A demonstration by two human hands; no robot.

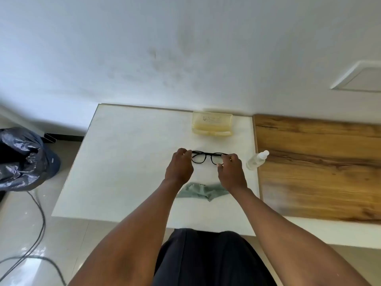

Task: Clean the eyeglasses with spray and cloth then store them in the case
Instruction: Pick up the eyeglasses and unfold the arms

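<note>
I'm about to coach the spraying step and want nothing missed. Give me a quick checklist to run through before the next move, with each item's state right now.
1. Eyeglasses held at both ends: ok, the left hand and right hand each pinch one end of the frame.
2. Spray bottle within reach: ok, it stands just right of the right hand, near the edge of the white table.
3. A hand free for the spray: not ok, both are on the frame.
4. Cloth ready: ok, it lies crumpled on the table under the forearms.
5. Case open: ok, lid up, at the back by the wall.
6. Lenses dirty: cannot tell.
</note>
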